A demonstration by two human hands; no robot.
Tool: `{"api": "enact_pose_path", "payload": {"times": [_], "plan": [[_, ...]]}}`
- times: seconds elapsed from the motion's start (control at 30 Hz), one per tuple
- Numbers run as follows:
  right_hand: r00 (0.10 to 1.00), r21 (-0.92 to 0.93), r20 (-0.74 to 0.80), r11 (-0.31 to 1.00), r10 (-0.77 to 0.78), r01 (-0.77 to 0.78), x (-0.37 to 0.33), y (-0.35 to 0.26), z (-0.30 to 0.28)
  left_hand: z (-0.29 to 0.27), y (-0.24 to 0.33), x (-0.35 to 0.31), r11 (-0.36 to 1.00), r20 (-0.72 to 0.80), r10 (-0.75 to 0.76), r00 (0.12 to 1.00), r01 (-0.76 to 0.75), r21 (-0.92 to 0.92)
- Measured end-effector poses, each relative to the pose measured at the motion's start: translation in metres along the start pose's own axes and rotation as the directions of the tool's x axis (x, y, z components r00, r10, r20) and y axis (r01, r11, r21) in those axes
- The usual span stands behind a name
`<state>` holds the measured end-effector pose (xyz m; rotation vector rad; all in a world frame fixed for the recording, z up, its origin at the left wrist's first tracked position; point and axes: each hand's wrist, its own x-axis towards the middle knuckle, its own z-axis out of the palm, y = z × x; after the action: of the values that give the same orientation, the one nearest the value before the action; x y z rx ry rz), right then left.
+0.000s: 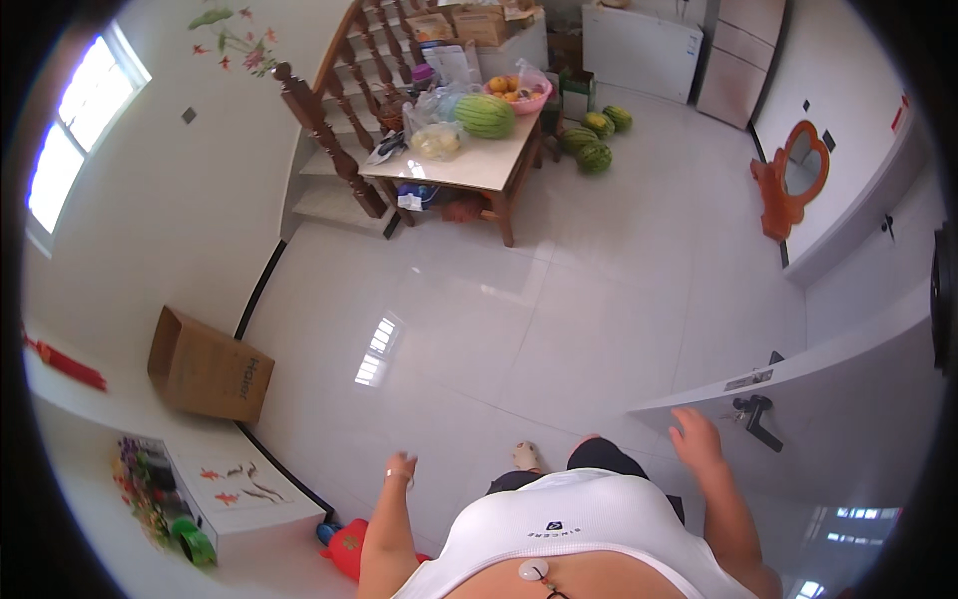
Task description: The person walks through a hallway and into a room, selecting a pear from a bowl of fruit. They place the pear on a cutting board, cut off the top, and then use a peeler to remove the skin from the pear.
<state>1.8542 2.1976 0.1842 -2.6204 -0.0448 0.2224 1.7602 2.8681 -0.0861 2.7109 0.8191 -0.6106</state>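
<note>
Resting against the edge of the open white door (798, 379), the right hand (696, 437) is seen with its fingers spread and flat; nothing is gripped, and the door edge is merely touched, apparently to steady or swing the leaf. The dark lever handle (755, 417), with what looks like a key bunch beside it, lies just beside that hand, towards the person's right. The left hand (402, 467) is held out over the glossy white tiled floor (559, 299), loosely open and empty, a thin band showing at the wrist. It is well apart from the door. A brown cardboard box (208, 367) is stood against the left wall, out of the walkway, and a wooden table (469, 165) laden with a green watermelon (486, 116) is seen far ahead.
</note>
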Motion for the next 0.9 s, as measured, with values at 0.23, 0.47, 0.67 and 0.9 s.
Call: {"api": "enact_pose_path", "payload": {"times": [0.23,0.47,0.67,0.9], "plan": [[0.976,-0.097,0.141,0.984,0.164,-0.151,0.113,0.069,0.041,-0.167,0.259,0.106,0.869,-0.038,0.362,0.931,-0.352,-0.347],[0.821,-0.074,0.129,0.831,0.556,-0.551,0.202,0.098,0.048,-0.128,0.214,0.165,0.851,0.538,0.312,0.783,-0.482,0.209],[0.169,-0.582,0.467,0.446,0.868,-0.680,0.208,0.161,0.090,-0.202,0.266,0.156,0.979,0.540,-0.179,0.822,0.204,0.013],[0.400,-0.342,0.789,0.874,0.466,-0.344,0.217,0.192,0.089,-0.193,0.272,0.286,0.988,0.723,-0.152,0.674,0.080,0.133]]}}
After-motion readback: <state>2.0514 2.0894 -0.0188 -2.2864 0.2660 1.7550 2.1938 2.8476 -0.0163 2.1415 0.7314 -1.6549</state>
